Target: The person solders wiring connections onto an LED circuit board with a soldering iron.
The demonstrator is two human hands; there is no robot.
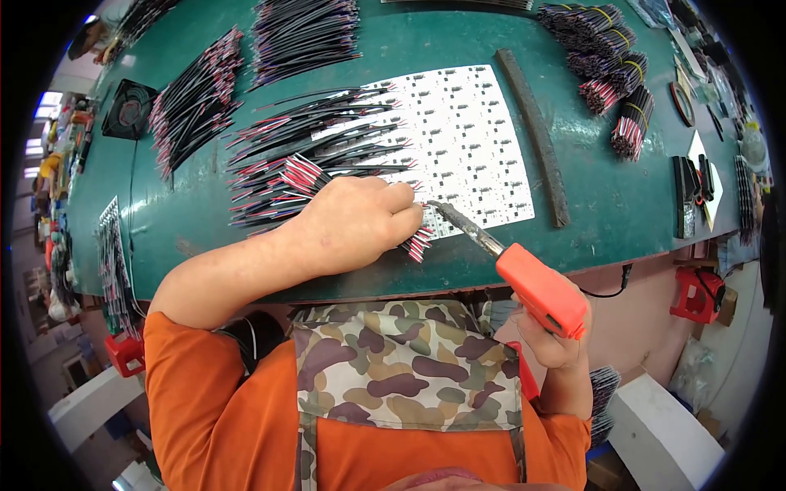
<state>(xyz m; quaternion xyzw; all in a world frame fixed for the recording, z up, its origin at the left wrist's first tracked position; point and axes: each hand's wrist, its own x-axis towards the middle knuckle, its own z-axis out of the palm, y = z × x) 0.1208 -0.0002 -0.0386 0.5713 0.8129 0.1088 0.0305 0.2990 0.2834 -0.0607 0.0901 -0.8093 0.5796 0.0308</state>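
Observation:
My left hand [360,221] is closed round a bundle of thin black wires with red and white ends [301,175], some of which stick out below my fingers. In my right hand [544,340] is a red-handled soldering iron [540,288], its dark tip beside my left fingertips at the circuit board's near part. That white circuit board sheet [475,147] carries rows of small black components. Several black wires [352,123] lie side by side over its left part, their right ends at the component rows. My left hand hides the spot right under it.
A dark flat bar [532,139] lies right of the board on the green table [442,41]. Loose wire piles [196,102] and a small black fan [129,108] are at the left. Tied wire bundles [598,57] sit far right, near a black-handled tool [702,180].

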